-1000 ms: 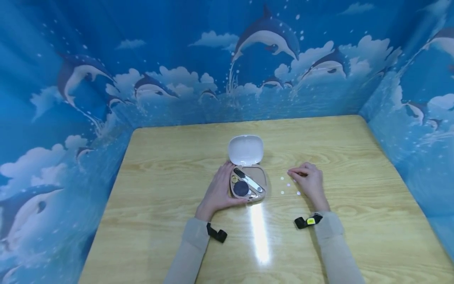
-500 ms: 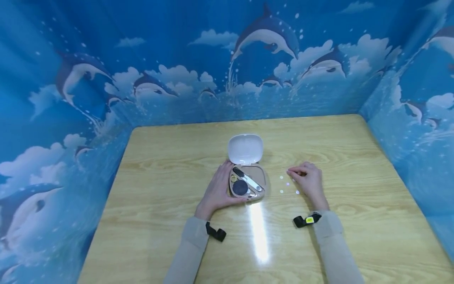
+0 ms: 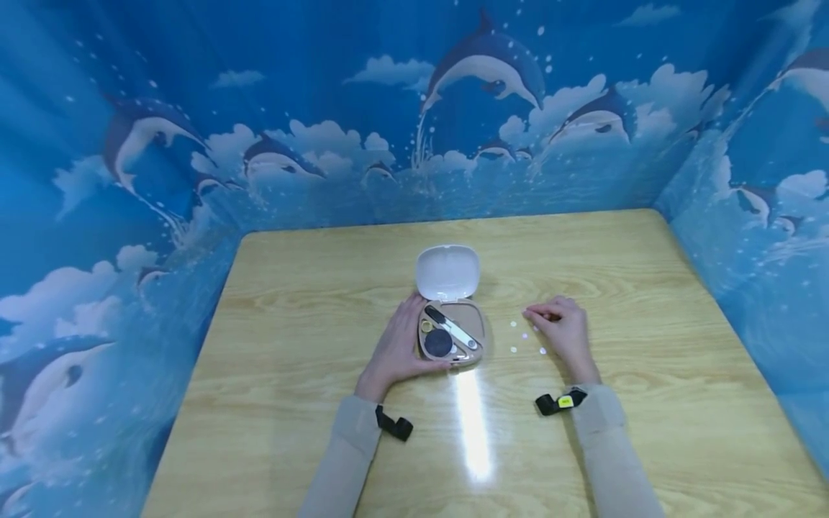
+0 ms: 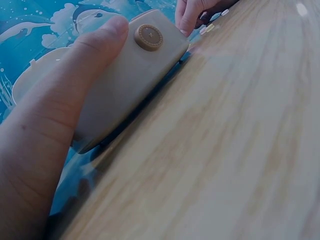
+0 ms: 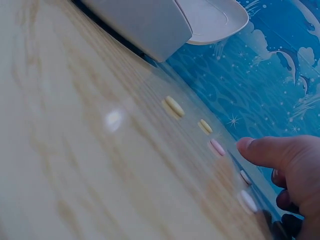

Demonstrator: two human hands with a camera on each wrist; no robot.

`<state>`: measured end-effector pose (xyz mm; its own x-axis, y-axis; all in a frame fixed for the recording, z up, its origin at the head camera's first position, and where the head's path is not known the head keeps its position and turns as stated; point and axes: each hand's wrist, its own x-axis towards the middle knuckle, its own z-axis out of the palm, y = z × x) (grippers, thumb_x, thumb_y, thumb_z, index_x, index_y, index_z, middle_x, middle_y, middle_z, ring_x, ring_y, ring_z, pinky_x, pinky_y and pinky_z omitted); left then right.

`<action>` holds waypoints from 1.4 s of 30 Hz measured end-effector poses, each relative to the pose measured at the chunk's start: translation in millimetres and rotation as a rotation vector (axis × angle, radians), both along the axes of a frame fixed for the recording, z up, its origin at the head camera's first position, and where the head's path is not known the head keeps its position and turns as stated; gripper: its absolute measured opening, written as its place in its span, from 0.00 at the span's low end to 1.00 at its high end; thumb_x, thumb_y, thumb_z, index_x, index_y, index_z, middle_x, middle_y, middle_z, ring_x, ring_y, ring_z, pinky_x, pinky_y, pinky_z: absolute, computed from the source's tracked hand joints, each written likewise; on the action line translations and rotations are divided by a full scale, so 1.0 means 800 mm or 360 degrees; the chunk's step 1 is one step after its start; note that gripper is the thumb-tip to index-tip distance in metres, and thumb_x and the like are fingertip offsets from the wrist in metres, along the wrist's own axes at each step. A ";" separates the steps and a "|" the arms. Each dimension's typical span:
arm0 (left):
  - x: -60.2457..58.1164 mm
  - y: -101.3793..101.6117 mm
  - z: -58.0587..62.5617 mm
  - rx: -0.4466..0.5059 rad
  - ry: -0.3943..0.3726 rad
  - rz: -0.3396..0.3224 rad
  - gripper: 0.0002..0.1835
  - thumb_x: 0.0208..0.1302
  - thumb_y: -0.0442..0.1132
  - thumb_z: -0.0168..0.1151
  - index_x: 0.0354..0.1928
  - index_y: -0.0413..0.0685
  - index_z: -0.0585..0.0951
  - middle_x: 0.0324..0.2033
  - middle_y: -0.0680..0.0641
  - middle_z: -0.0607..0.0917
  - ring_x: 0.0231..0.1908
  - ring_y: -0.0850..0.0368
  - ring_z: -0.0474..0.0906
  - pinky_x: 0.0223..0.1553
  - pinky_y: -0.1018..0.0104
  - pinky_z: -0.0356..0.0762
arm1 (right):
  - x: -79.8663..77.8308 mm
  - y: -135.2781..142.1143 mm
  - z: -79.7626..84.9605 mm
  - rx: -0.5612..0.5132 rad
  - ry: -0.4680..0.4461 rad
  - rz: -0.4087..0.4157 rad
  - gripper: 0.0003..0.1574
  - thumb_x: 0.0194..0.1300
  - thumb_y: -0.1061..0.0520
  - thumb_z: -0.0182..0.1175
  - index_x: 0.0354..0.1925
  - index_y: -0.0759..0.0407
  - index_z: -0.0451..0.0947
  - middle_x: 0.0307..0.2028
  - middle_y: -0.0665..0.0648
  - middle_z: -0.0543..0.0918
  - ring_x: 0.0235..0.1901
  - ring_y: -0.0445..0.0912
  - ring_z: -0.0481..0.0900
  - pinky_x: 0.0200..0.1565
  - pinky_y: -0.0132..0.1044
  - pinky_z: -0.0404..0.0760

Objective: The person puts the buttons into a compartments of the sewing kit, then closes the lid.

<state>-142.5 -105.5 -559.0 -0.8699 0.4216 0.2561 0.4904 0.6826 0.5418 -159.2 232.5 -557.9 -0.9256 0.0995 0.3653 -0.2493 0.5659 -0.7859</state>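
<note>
A small beige hinged case (image 3: 468, 316) stands on the table with its white lid (image 3: 447, 273) raised. In it lie a long white-and-black tool (image 3: 453, 329), a dark round disc (image 3: 438, 343) and a small gold ring (image 3: 427, 326). My left hand (image 3: 400, 345) grips the case from the left, thumb along its front near a round tan button (image 4: 149, 37). To its right, several small tablets (image 5: 217, 147), white, yellowish and pink, lie on the wood. Beside them my right hand (image 3: 562, 329) has its thumb and fingertips close together; whether a tablet is between them I cannot tell.
The wood-grain table (image 3: 291, 345) carries a bright glare streak in front of the case. Blue curtains (image 3: 363, 93) printed with dolphins stand at the back and sides. A black camera strap (image 3: 393, 423) is on each wrist.
The case, the left hand and the right hand keep their places, apart from a very slight shift of the whole head view.
</note>
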 end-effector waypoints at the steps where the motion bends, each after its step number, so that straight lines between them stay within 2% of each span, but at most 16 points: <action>1: 0.000 0.000 0.000 0.0000 0.0000 0.0001 0.73 0.34 0.82 0.66 0.79 0.60 0.44 0.78 0.56 0.46 0.76 0.57 0.41 0.76 0.54 0.41 | 0.000 0.000 0.000 -0.0001 -0.0004 -0.0001 0.06 0.51 0.64 0.77 0.30 0.60 0.89 0.24 0.54 0.80 0.30 0.39 0.69 0.32 0.25 0.66; 8: 0.000 0.000 0.000 0.0005 -0.0014 0.0008 0.73 0.35 0.81 0.68 0.79 0.61 0.44 0.78 0.55 0.47 0.76 0.57 0.41 0.76 0.55 0.41 | -0.001 -0.002 0.005 -0.0039 -0.0051 -0.0007 0.05 0.54 0.62 0.76 0.31 0.61 0.89 0.26 0.54 0.79 0.32 0.39 0.69 0.32 0.24 0.67; 14: 0.000 0.001 0.000 0.0005 -0.0017 0.0002 0.72 0.35 0.80 0.69 0.79 0.59 0.45 0.78 0.54 0.48 0.76 0.57 0.43 0.77 0.55 0.41 | 0.000 -0.005 0.019 -0.0138 -0.0072 -0.0013 0.06 0.54 0.63 0.75 0.32 0.63 0.89 0.26 0.53 0.78 0.32 0.39 0.70 0.32 0.21 0.70; 19: 0.000 0.000 0.001 0.0002 -0.0012 0.0004 0.72 0.35 0.79 0.69 0.79 0.60 0.44 0.78 0.55 0.47 0.76 0.57 0.42 0.77 0.55 0.40 | -0.002 -0.011 0.033 -0.0181 -0.0003 0.0015 0.05 0.53 0.64 0.76 0.31 0.62 0.89 0.25 0.52 0.78 0.33 0.39 0.70 0.35 0.23 0.70; 25: 0.001 0.000 0.000 0.0029 0.0008 -0.0011 0.72 0.35 0.79 0.70 0.79 0.58 0.45 0.78 0.54 0.48 0.76 0.56 0.43 0.76 0.54 0.42 | -0.006 -0.027 0.046 -0.0173 0.0129 0.0081 0.06 0.49 0.67 0.76 0.29 0.63 0.88 0.23 0.54 0.78 0.32 0.39 0.70 0.38 0.28 0.67; 32: 0.001 -0.002 0.001 0.0032 0.0026 -0.0025 0.72 0.36 0.78 0.70 0.79 0.55 0.46 0.78 0.52 0.50 0.76 0.54 0.45 0.76 0.53 0.42 | -0.006 -0.056 0.055 -0.0176 0.0103 0.0195 0.05 0.52 0.64 0.76 0.30 0.59 0.89 0.25 0.52 0.79 0.34 0.42 0.70 0.41 0.32 0.66; 42: 0.000 0.000 0.000 0.0021 -0.0030 -0.0002 0.72 0.34 0.82 0.67 0.79 0.62 0.44 0.78 0.58 0.47 0.76 0.60 0.42 0.76 0.57 0.40 | -0.002 -0.103 0.053 -0.0188 0.0075 0.0356 0.07 0.51 0.63 0.76 0.31 0.58 0.89 0.26 0.49 0.79 0.34 0.43 0.70 0.42 0.34 0.67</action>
